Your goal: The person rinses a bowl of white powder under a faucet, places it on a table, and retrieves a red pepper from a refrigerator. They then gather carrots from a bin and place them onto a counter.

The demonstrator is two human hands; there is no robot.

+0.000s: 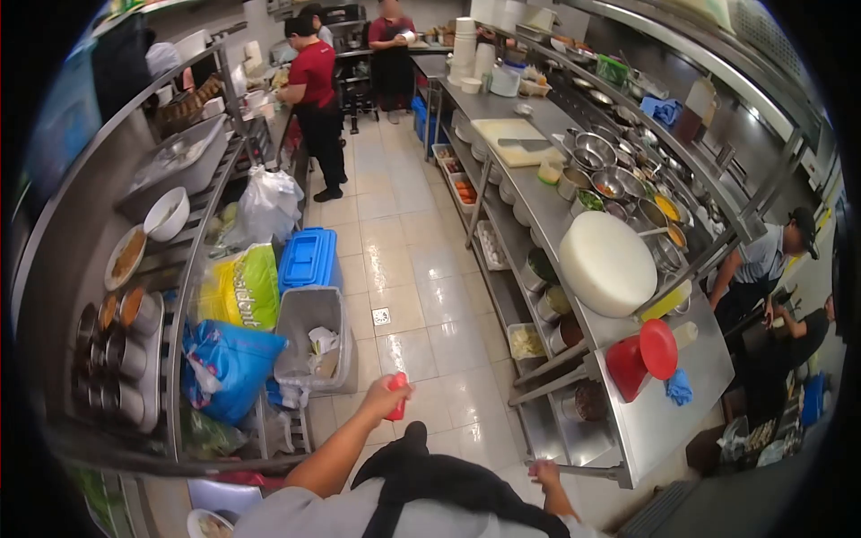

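Note:
My left hand (382,401) is closed round a small red cylindrical object (397,397), held out over the tiled floor in front of me. Its exact kind does not show. Lower right, my right hand (543,472) hangs beside the front leg of the steel table (691,386), its fingers loosely apart with nothing visible in them. On that table's near end stand a red scale (641,359) and a crumpled blue cloth (679,387). A large round white block (607,264) lies farther along.
A grey bin (345,359), a blue lidded box (308,258) and a blue bag (231,368) stand at the left rack. Tiled floor (430,296) runs between rack and counter. A person in a red shirt (314,76) stands ahead on the left; others work at right.

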